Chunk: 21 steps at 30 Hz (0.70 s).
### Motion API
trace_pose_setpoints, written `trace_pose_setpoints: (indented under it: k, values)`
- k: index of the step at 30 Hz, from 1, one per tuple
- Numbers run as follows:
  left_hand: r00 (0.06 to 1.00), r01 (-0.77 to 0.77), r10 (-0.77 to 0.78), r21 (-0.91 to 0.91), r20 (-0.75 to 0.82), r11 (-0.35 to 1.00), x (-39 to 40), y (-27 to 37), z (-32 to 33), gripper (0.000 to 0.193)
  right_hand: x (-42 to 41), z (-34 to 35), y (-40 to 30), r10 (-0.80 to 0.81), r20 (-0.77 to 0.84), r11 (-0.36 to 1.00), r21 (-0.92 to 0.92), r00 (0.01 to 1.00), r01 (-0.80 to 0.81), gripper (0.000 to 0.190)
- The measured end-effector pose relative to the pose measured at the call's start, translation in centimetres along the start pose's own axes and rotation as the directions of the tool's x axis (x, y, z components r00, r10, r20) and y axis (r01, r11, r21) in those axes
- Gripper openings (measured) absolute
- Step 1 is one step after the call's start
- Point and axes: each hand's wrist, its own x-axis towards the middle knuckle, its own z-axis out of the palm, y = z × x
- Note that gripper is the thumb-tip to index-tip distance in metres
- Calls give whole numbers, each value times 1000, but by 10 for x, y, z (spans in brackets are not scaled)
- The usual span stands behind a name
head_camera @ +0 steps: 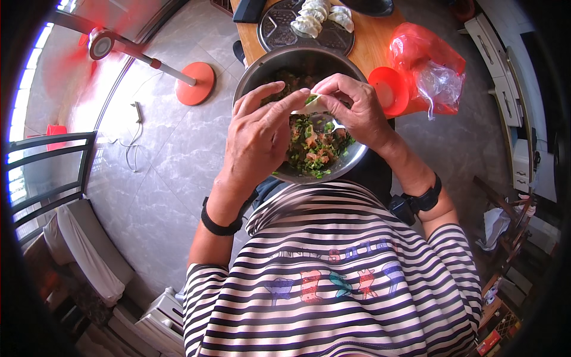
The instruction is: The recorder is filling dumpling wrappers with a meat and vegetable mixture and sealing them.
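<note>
Both of my hands hold one dumpling wrapper [312, 106] with green filling showing inside it, above a large metal bowl [352, 166]. My left hand [263, 129] pinches its left edge with the forefinger. On the wrapper's right side, the thumb and fingers of my right hand [354, 107] grip the dough. In the bowl lies a filling of chopped greens and pinkish bits [314, 149], with a metal spoon [324, 122] resting in it, partly under my right hand. Beyond the bowl, folded dumplings [308, 22] sit on a round dark metal tray [279, 31].
A red plastic dish [389, 91] and red and clear plastic bags [428, 58] lie right on the wooden table [372, 40]. A dark object [249, 10] is at its back left. A fan [101, 43] with a round red base [196, 84] stands left.
</note>
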Motion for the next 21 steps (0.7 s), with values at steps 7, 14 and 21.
trace_pose_setpoints:
  k: [7,14,21]
  values:
    - [973,176,-213,-314,-88,933,1,-6,1,41,1,6,-1,-46,-52,998,33,998,47,5]
    - [934,277,-354,-521,-53,807,-4,-9,3,41,1,6,-1,-73,-44,997,33,996,75,5]
    - [974,178,-203,-219,-98,959,-5,3,4,41,3,8,-2,-79,-60,996,25,995,81,7]
